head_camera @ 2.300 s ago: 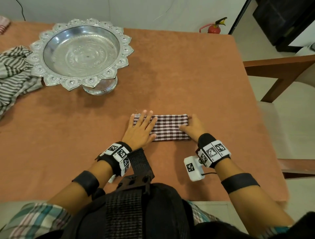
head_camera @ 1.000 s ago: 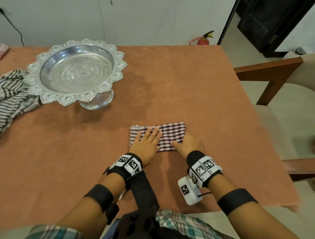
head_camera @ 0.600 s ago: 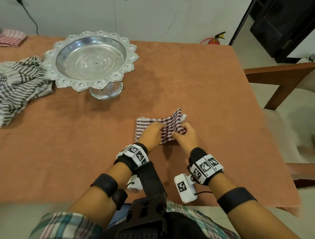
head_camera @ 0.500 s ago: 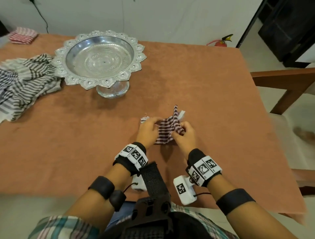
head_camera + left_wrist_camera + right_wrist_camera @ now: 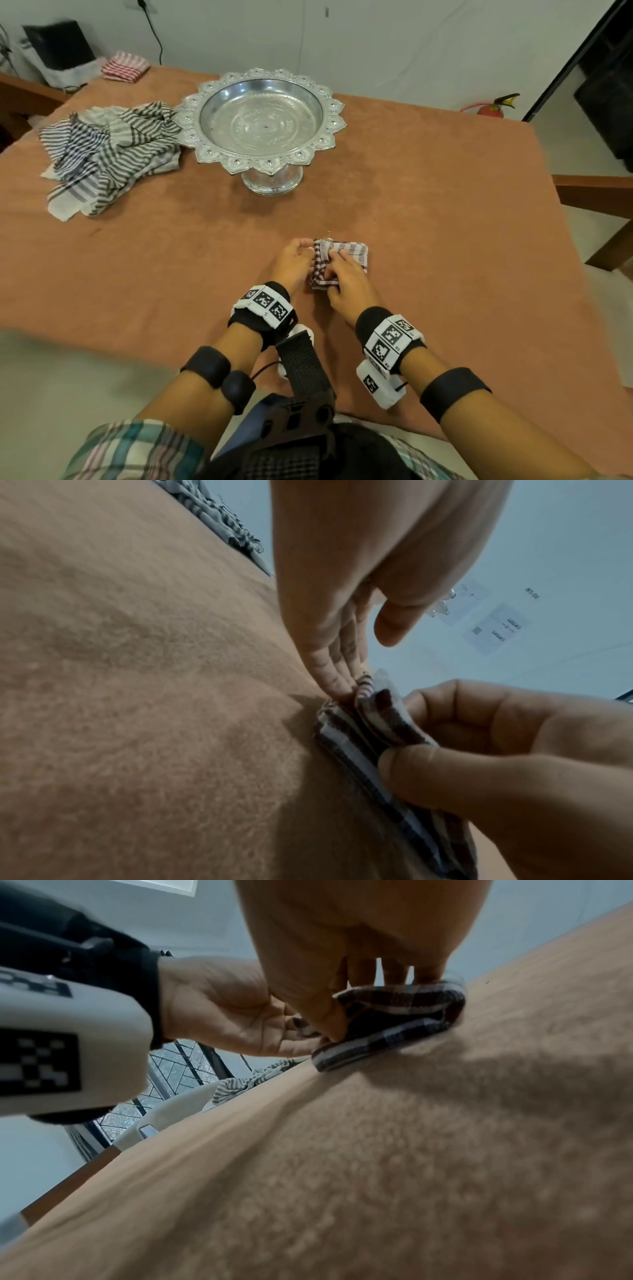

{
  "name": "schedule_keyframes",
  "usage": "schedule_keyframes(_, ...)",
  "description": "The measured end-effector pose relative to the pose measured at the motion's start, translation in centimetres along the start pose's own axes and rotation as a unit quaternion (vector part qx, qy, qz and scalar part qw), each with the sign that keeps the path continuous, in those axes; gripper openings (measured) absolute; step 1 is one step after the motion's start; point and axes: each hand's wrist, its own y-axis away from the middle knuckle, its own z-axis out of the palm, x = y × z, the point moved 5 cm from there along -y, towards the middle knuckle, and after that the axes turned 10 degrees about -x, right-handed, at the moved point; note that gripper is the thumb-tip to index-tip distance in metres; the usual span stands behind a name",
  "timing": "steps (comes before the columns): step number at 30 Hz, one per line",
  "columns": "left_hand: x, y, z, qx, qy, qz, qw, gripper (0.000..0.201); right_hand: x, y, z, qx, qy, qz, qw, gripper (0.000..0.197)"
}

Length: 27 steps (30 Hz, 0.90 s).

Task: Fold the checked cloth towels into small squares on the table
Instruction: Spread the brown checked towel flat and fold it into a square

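Towel [image 5: 346,257] now folded over, both hands pinching

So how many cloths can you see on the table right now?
3. The brown checked towel, held in both hands near the front edge; a crumpled grey striped heap left of the silver tray, possibly more than one cloth; a folded red striped one at the far left corner.
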Motion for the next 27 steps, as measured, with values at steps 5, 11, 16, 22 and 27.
schedule_keyframes(5,0.3,0.6,0.2,0.006,-0.140,0.027,0.990,0.031,0.4,-0.3,0.3,-0.057,-0.035,0.011,0.998,0.053)
schedule_keyframes(11,1.2,1.8,2.7,-0.052,-0.435,0.086,0.895,0.058,1.0,-0.2,-0.7,-0.070,-0.158,0.035,0.984,0.086)
schedule_keyframes(16,0.4,1.4,2.7,-0.050,-0.533,0.043,0.843,0.067,1.7,-0.4,-1.1,-0.049,-0.064,0.035,0.996,0.085)
schedule_keyframes(22,1.5,1.6,3.9,-0.017,-0.633,0.125,0.764,0.071,1.5,-0.5,-2.5,0.017,-0.051,0.029,0.998,0.077)
schedule_keyframes(27,0.1,0.5,3.8,-0.060,-0.630,0.079,0.770,0.059,2.2,-0.9,-1.4,-0.064,0.033,0.080,0.994,0.074)
